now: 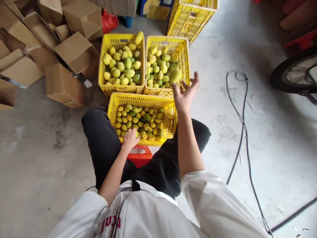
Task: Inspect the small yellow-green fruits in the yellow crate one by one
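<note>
My right hand (186,92) is raised over the back right crate (185,56), its fingers spread and open. Just beyond its fingertips a yellow-green, lemon-like fruit (175,75) appears in the air, apart from the palm. At the front rim of the near yellow crate (170,120), my left hand (130,138) curls round a yellow lemon-like fruit (137,134), partly hidden by the fingers. Many smaller fruits (146,117) lie in that near crate. Larger yellow and green fruits (121,66) fill much of the back left crate (101,66).
Cardboard boxes (74,53) are piled at the left. Another yellow crate (189,21) stands at the back. A red stool (140,158) is between my legs. Black cable (244,129) lies on the floor at right, near a wheel (294,71).
</note>
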The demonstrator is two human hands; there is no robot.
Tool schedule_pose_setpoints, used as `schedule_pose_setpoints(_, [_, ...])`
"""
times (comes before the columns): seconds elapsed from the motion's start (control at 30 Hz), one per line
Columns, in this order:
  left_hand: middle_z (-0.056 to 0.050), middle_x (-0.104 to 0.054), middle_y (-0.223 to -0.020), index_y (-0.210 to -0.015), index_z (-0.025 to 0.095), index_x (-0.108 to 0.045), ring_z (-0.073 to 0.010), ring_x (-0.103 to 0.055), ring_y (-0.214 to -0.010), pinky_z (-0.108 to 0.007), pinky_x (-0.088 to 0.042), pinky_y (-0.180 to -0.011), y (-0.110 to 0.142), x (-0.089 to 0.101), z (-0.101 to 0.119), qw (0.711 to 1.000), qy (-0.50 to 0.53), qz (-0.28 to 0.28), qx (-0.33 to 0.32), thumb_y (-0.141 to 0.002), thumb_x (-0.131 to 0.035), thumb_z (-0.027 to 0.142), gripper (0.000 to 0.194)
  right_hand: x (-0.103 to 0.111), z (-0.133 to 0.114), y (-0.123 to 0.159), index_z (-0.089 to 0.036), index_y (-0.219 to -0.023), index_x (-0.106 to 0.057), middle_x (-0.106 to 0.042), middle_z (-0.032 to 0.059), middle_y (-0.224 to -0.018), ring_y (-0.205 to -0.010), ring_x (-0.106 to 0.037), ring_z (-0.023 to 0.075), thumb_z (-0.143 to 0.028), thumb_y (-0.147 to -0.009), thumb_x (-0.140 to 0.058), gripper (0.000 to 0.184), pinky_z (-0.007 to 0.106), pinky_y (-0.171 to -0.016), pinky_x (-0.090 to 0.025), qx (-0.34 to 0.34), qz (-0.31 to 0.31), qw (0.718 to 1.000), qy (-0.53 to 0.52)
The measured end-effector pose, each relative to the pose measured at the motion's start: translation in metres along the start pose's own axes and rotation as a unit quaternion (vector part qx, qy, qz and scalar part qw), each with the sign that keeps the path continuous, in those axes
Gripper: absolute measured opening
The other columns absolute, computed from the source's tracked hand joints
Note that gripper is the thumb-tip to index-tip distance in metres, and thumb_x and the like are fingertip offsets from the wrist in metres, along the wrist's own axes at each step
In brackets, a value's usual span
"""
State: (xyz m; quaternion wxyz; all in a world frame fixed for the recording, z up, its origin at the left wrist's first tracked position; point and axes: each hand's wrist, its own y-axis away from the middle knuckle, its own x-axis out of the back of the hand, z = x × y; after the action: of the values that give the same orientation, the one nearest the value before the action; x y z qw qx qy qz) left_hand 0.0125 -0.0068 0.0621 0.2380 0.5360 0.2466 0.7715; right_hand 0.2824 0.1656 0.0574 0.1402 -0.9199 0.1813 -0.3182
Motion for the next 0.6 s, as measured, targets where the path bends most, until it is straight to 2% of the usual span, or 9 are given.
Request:
schedule_pose_setpoints(0.03, [-0.020, -0.069, -0.150, -0.158, 0.017, -0.060, -0.0355, -0.072, -0.138, -0.040, -0.057, -0.113, 0.000, 0.001, 0.000, 1.000, -0.011, -0.014, -0.003, -0.109, -0.065, 0.030, 0.051, 0.010, 0.002, -0.010, -0.030, -0.180, -0.019, -0.040, 0.0208, -0.165, -0.151, -0.059, 0.0323, -0.044, -0.112, -0.055, 0.078, 0.057, -0.121, -0.055, 0.012, 0.030, 0.999, -0.006])
schedule_pose_setpoints(0.1, [-0.022, -0.067, -0.153, -0.161, 0.015, -0.057, -0.0359, -0.070, -0.141, -0.041, -0.056, -0.115, 0.000, 0.003, 0.000, 0.999, -0.033, -0.038, -0.013, -0.110, -0.063, 0.031, 0.054, 0.028, 0.005, -0.011, -0.029, -0.179, -0.023, -0.045, 0.0200, -0.164, -0.149, -0.061, 0.0303, -0.035, -0.111, -0.053, 0.075, 0.054, -0.119, -0.058, 0.006, 0.054, 0.999, 0.000])
schedule_pose_setpoints(0.2, [-0.022, -0.066, -0.155, -0.163, 0.015, -0.056, -0.0349, -0.070, -0.143, -0.039, -0.055, -0.116, 0.000, 0.001, -0.001, 0.996, -0.055, -0.067, -0.028, -0.109, -0.064, 0.030, 0.056, 0.042, 0.008, 0.018, -0.019, -0.168, -0.045, -0.066, 0.0204, -0.148, -0.132, -0.073, 0.0315, -0.023, -0.105, -0.054, 0.064, 0.053, -0.111, -0.064, -0.126, -0.011, 0.989, 0.079])
schedule_pose_setpoints(0.27, [-0.022, -0.069, -0.153, -0.159, 0.016, -0.060, -0.0347, -0.072, -0.141, -0.039, -0.056, -0.114, 0.000, -0.003, -0.002, 0.994, -0.065, -0.081, -0.025, -0.105, -0.069, 0.027, 0.056, 0.040, 0.007, 0.041, -0.012, -0.160, -0.056, -0.079, 0.0208, -0.128, -0.120, -0.079, 0.0348, -0.018, -0.104, -0.057, 0.057, 0.054, -0.109, -0.065, -0.223, -0.144, 0.950, 0.164])
schedule_pose_setpoints(0.3, [-0.022, -0.070, -0.151, -0.156, 0.016, -0.063, -0.0353, -0.073, -0.139, -0.039, -0.058, -0.112, 0.001, -0.004, -0.002, 0.994, -0.070, -0.086, -0.017, -0.102, -0.072, 0.027, 0.056, 0.036, 0.005, 0.050, -0.011, -0.158, -0.061, -0.082, 0.0208, -0.124, -0.118, -0.080, 0.0354, -0.017, -0.104, -0.058, 0.054, 0.053, -0.109, -0.064, -0.236, -0.234, 0.923, 0.194])
schedule_pose_setpoints(0.37, [-0.023, -0.073, -0.148, -0.149, 0.016, -0.068, -0.0372, -0.076, -0.135, -0.040, -0.060, -0.108, 0.000, -0.005, -0.002, 0.993, -0.077, -0.090, 0.004, -0.097, -0.078, 0.027, 0.054, 0.025, -0.002, 0.061, -0.014, -0.160, -0.064, -0.083, 0.0184, -0.131, -0.120, -0.081, 0.0322, -0.016, -0.108, -0.060, 0.052, 0.043, -0.112, -0.063, -0.183, -0.400, 0.872, 0.213])
schedule_pose_setpoints(0.43, [-0.021, -0.078, -0.141, -0.140, 0.018, -0.073, -0.0381, -0.079, -0.130, -0.041, -0.063, -0.104, -0.005, 0.000, -0.002, 0.993, -0.077, -0.084, 0.022, -0.093, -0.083, 0.028, 0.049, 0.012, -0.011, 0.066, -0.018, -0.154, -0.072, -0.085, 0.0143, -0.131, -0.120, -0.082, 0.0295, -0.015, -0.106, -0.067, 0.048, 0.035, -0.108, -0.063, -0.157, -0.460, 0.850, 0.205])
schedule_pose_setpoints(0.53, [-0.019, -0.082, -0.131, -0.132, 0.019, -0.078, -0.0381, -0.082, -0.123, -0.041, -0.065, -0.100, -0.025, 0.031, -0.004, 0.996, -0.068, -0.047, 0.027, -0.090, -0.086, 0.026, 0.043, -0.002, -0.021, 0.066, -0.014, -0.145, -0.078, -0.084, 0.0178, -0.134, -0.125, -0.082, 0.0322, -0.013, -0.104, -0.071, 0.042, 0.035, -0.108, -0.062, -0.145, -0.488, 0.834, 0.215])
schedule_pose_setpoints(0.6, [-0.021, -0.078, -0.139, -0.141, 0.018, -0.075, -0.0380, -0.079, -0.129, -0.043, -0.064, -0.106, -0.045, 0.070, -0.006, 0.998, -0.060, 0.011, 0.015, -0.093, -0.081, 0.025, 0.048, -0.005, -0.026, 0.064, -0.010, -0.146, -0.077, -0.082, 0.0227, -0.140, -0.132, -0.080, 0.0354, -0.014, -0.106, -0.069, 0.042, 0.037, -0.111, -0.061, -0.138, -0.493, 0.828, 0.228])
